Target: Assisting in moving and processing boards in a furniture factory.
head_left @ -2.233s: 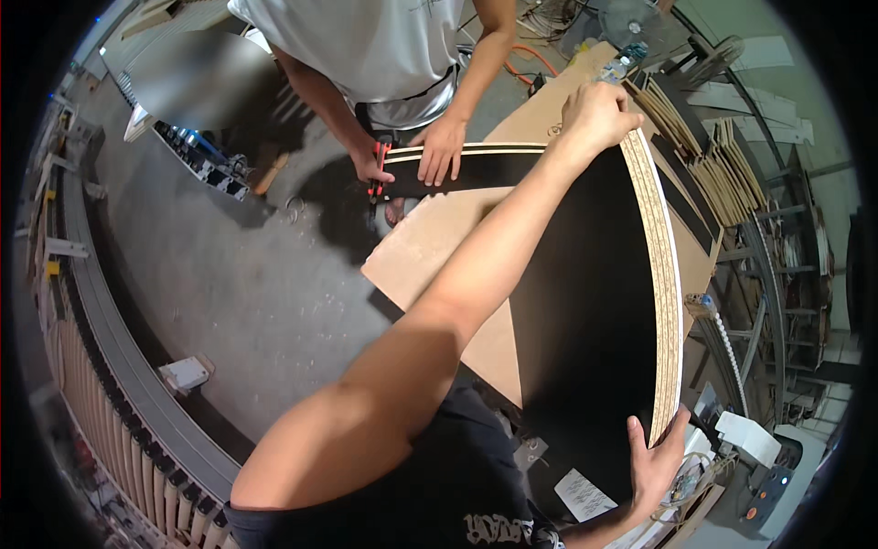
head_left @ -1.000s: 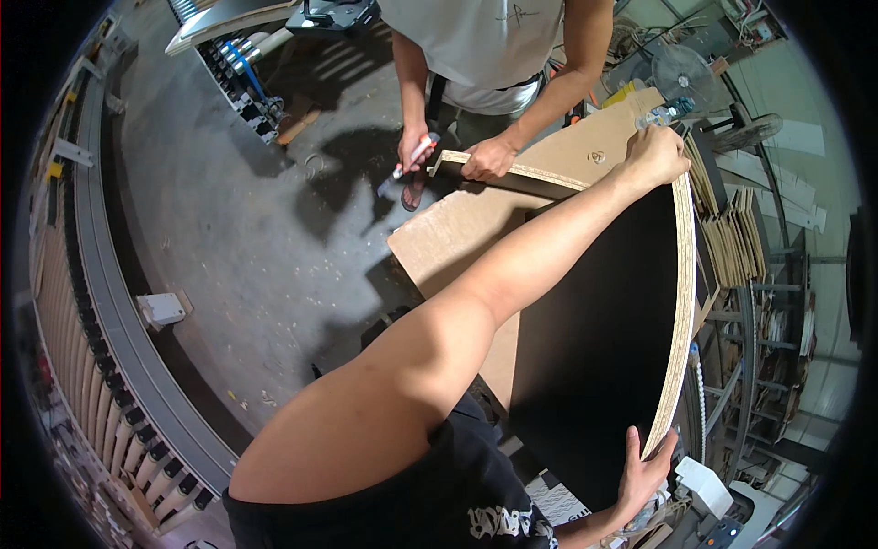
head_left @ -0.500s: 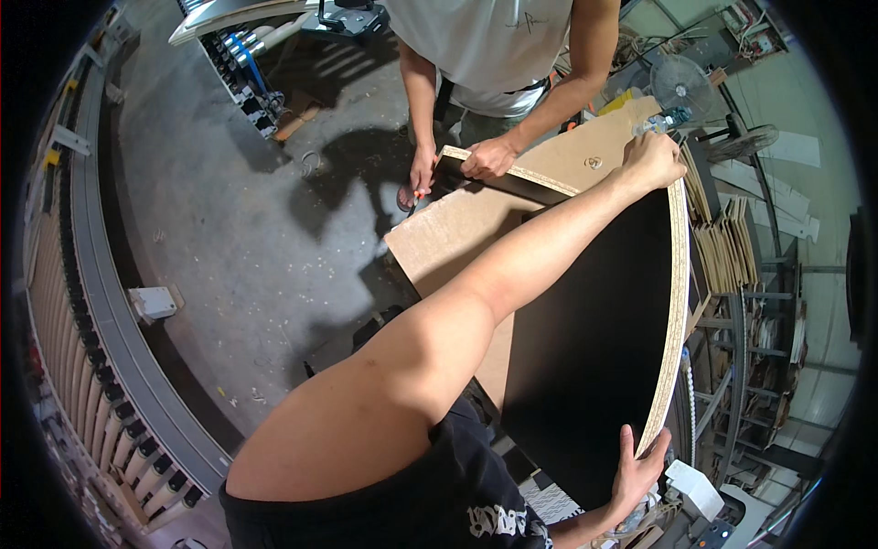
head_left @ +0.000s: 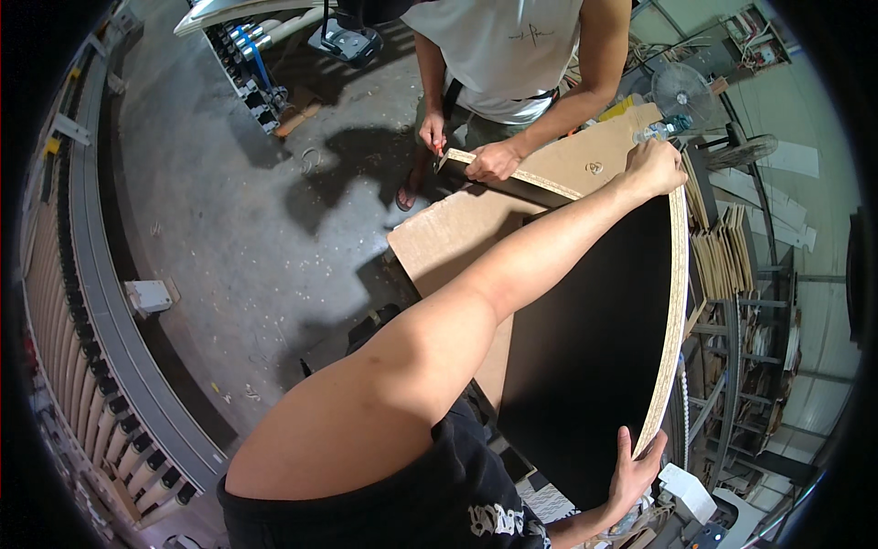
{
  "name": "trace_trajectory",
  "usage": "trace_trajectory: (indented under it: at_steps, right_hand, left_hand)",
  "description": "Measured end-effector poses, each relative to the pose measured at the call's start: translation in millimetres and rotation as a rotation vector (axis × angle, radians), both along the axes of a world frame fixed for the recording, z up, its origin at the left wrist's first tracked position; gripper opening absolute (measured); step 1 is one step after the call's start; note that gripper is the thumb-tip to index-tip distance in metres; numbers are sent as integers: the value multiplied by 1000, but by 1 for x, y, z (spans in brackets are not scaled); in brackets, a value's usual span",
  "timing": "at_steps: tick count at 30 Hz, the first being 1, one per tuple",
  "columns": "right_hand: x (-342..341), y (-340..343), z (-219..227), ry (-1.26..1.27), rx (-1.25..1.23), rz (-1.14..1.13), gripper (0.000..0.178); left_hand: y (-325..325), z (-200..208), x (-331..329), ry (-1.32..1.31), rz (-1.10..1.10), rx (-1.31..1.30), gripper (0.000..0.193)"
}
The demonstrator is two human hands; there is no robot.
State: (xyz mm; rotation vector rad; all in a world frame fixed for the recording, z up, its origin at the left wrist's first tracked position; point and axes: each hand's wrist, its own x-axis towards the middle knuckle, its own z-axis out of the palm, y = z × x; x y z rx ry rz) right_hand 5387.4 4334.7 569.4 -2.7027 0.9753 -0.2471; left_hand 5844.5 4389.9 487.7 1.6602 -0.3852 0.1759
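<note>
Your left hand (head_left: 655, 168) clamps the far end of the black-faced particleboard panel (head_left: 590, 329), your right hand (head_left: 636, 471) grips its near end, and there it is over the brown sheet (head_left: 444, 229)!

White decorative lettering (head_left: 494, 520) is standing out on your black garment (head_left: 366, 503), running in a short row; its ornate strokes are blurring together, so you are not getting a certain reading. Thin dark script (head_left: 532, 35) is crossing the front of the pale shirt (head_left: 494, 64) on the co-worker (head_left: 599, 91) facing you, lying above the shirt's lower edge; its looping strokes are resembling handwriting, likewise resisting reading. A pale sheet (head_left: 551, 501) is showing just beside the near edge of the black panel (head_left: 585, 320), bearing small dark marks; these are appearing too fine for you to make out.
</note>
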Motion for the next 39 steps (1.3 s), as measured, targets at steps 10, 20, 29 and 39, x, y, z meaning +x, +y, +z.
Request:
trace_trajectory:
  at_steps: [10, 20, 29, 39]
  right_hand:
    - [-1, 1, 0, -9, 17, 17, 49]
    - [2, 6, 3, 30, -6, -17, 50]
    - [0, 3, 1, 18, 12, 4, 50]
    - [-4, -3, 1, -14, 1, 4, 53]
  left_hand:
    - [2, 0, 1, -6, -6, 24, 22]
    - [2, 1, 0, 7, -2, 28, 21]
    - [2, 1, 0, 10, -11, 39, 21]
    - [-1, 6, -6, 33, 15, 0, 21]
